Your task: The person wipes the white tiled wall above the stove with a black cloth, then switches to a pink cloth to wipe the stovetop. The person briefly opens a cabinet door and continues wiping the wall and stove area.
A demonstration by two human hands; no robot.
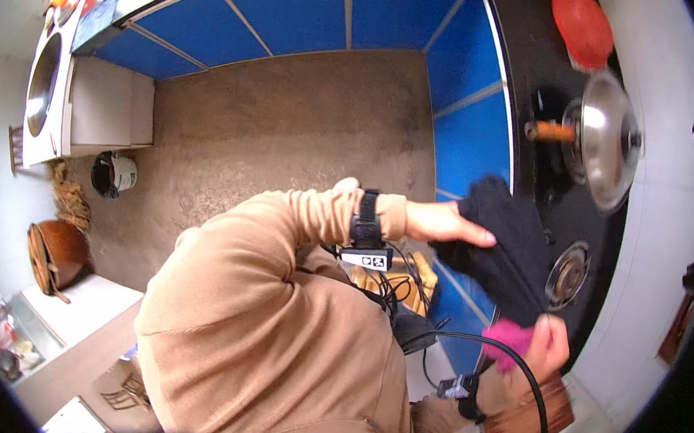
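A black cloth (504, 244) stretches between my two hands, over the front edge of the dark stove counter. My left hand (446, 223) grips its near end, the thumb lying on top. At its other end my right hand (544, 345), somewhat blurred, pinches a corner of it. A pink cloth-like item (507, 344) is against the right hand; whether it is held or joined to the black cloth cannot be told. Just beyond the cloth sits a gas burner (569, 274).
On the counter stand a lidded metal pan (608, 141) with an orange-brown handle and a red basin (583, 29). Blue cabinets (474, 135) line the counter. A black cable (534, 385) arcs past my right hand. A wooden board (524, 421) lies beside my right forearm. A bucket (116, 174) stands on the floor.
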